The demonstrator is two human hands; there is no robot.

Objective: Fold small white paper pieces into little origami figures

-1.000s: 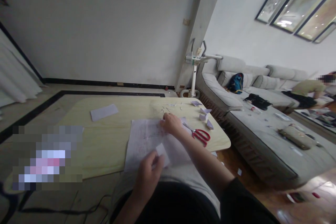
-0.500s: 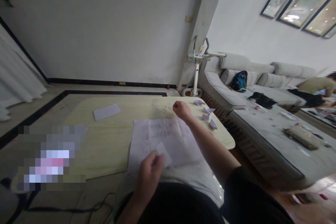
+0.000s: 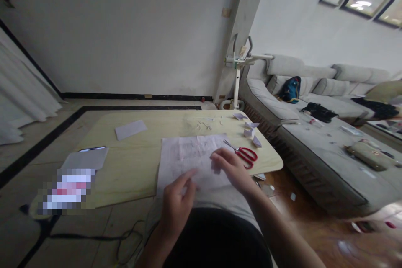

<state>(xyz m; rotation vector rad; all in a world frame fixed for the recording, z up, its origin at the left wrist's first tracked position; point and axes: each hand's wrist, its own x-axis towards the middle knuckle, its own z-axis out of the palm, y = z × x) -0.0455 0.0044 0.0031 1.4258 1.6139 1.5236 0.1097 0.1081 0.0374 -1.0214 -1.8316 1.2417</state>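
Observation:
Over a printed sheet (image 3: 176,159) on the table, my left hand (image 3: 177,197) has thumb and forefinger around a small piece of white paper, whose outline blurs into the sheet below. My right hand (image 3: 232,169) hovers just to its right, fingers bent and apart, with nothing plainly in them. Red-handled scissors (image 3: 248,157) lie beside it at the sheet's right edge. Beyond the sheet are thin paper scraps (image 3: 204,125). Several small folded paper pieces (image 3: 249,132) stand along the table's right side.
A white paper strip (image 3: 130,130) lies on the pale wooden table (image 3: 135,167) at left. A flat grey device (image 3: 84,159) and a blurred-out screen (image 3: 69,188) rest at the left corner. To the right is a grey sofa (image 3: 323,163) with bags; a person sits at its far end.
My right hand has come back from the scraps toward my left hand, uncovering the scissors. My left hand has hardly moved. The view has shifted slightly.

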